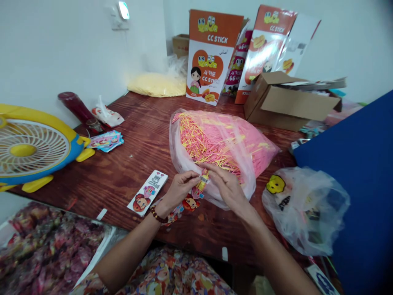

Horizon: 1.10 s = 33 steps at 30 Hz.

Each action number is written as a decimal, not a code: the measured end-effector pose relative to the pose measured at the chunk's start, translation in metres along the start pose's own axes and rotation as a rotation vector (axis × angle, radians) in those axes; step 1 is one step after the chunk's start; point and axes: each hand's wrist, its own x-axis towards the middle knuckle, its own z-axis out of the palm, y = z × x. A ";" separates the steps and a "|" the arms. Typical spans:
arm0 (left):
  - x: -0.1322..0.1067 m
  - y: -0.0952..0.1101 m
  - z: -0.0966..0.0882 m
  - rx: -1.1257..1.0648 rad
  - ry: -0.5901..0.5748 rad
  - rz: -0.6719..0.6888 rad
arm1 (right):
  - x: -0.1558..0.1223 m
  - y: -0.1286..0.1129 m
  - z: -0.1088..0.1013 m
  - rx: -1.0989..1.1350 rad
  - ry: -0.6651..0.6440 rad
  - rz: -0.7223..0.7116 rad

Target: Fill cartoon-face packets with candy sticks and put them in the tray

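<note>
Small packet [202,182]: the two hands are holding it tilted just above the worktop [144,135], around the middle of the near edge. Pink and yellow sticks are showing at it; print is covering its lower part, and the lower end is too blurred to separate from the printed pieces [176,215] lying beneath.

Grip. The left hand [181,186] is pinching the packet's left side, thumb and fingertips pressed together. The right hand [227,186] is reaching around the right side with fingers extended; from where I am standing, I cannot tell whether its fingertips are pressing or merely supporting.

Handling. The packet is probably weighing very little. Its wrapper is looking thin, soft and somewhat slippery, so it is likely giving no stiffness of its own. The sticks inside are appearing slender and rigid, and are probably snapping readily under bending or a hard squeeze.

Holding points. Take the wrapper by its two side edges, near the upper end, using light fingertip pressure. Avoid clamping the filled middle. Support the lower end if the contents are sagging.

Surroundings. A large clear bag [249,180] of loose sticks [196,143] is lying just beyond the hands, toward the far edge. A printed card [147,192] is resting flat to the left, near the near edge.
</note>
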 end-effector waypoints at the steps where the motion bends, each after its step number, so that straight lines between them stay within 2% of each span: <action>1: 0.000 0.000 0.000 -0.013 0.020 0.008 | 0.000 0.000 -0.002 -0.082 -0.053 -0.037; 3: 0.000 -0.001 -0.001 -0.026 0.064 0.022 | 0.000 0.000 -0.007 -0.143 -0.122 -0.082; 4: 0.000 -0.001 -0.002 -0.021 0.078 0.032 | 0.000 0.001 -0.009 -0.126 -0.114 -0.072; 6: -0.001 0.000 -0.005 0.017 0.082 0.065 | 0.001 0.001 -0.015 -0.100 -0.060 -0.011; 8: -0.002 0.004 -0.008 0.085 0.053 0.120 | 0.002 -0.002 -0.018 -0.172 0.031 0.019; 10: -0.003 0.009 -0.010 0.145 0.055 0.203 | 0.003 -0.009 -0.018 -0.273 0.075 -0.046; 14: -0.004 0.014 -0.012 0.209 0.107 0.375 | 0.006 -0.022 -0.013 -0.250 -0.010 -0.216; 17: -0.005 0.014 -0.012 0.243 0.145 0.394 | 0.011 -0.022 -0.009 -0.220 0.053 -0.179; 19: -0.005 0.014 -0.013 0.258 0.177 0.389 | 0.014 -0.019 -0.008 -0.151 0.011 -0.133; 23: -0.009 0.018 -0.021 0.301 0.196 0.346 | 0.017 -0.009 -0.003 -0.019 0.032 0.016; 25: -0.013 0.020 -0.029 0.343 0.205 0.265 | 0.017 -0.002 0.004 0.032 0.012 0.104; 27: -0.016 0.017 -0.039 0.404 0.160 0.149 | 0.016 0.007 0.014 0.078 -0.039 0.189; 30: -0.021 -0.002 -0.052 0.494 0.050 -0.015 | 0.009 0.024 0.034 0.023 -0.102 0.307; 33: -0.023 -0.029 -0.059 0.646 -0.009 -0.093 | 0.003 0.044 0.044 -0.170 -0.140 0.292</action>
